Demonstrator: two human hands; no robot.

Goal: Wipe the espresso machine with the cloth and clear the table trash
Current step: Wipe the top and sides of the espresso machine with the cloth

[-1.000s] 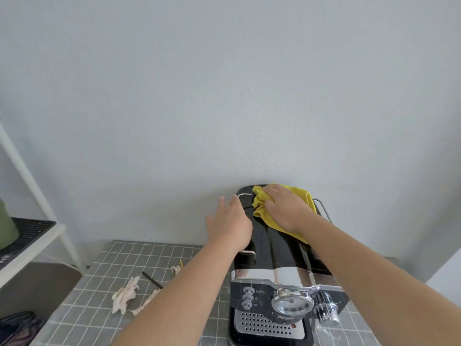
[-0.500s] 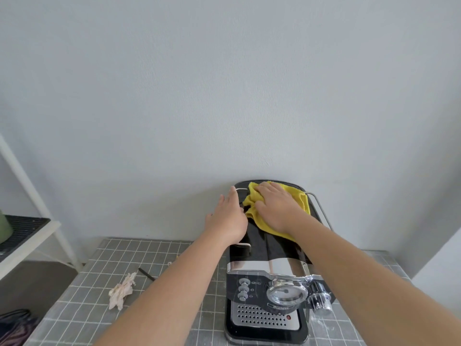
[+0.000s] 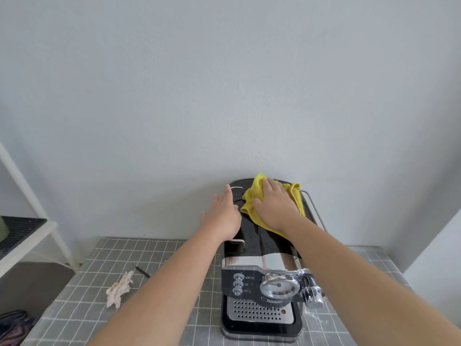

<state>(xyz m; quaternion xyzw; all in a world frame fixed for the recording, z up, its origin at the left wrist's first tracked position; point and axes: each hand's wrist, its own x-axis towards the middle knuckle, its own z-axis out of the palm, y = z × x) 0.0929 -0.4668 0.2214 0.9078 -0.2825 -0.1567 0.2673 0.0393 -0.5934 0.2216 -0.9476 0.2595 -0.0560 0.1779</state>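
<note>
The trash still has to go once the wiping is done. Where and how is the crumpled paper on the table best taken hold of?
Probably pinch the crumpled paper across its narrow middle, coming from above. It lies flat and elongated on the gridded table, apart from the thin dark stick beyond it, so a top-down grip looks unobstructed.

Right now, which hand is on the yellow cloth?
The right hand presses flat on the cloth atop the machine. The left hand has no cloth; it rests on the machine's left edge.
</note>
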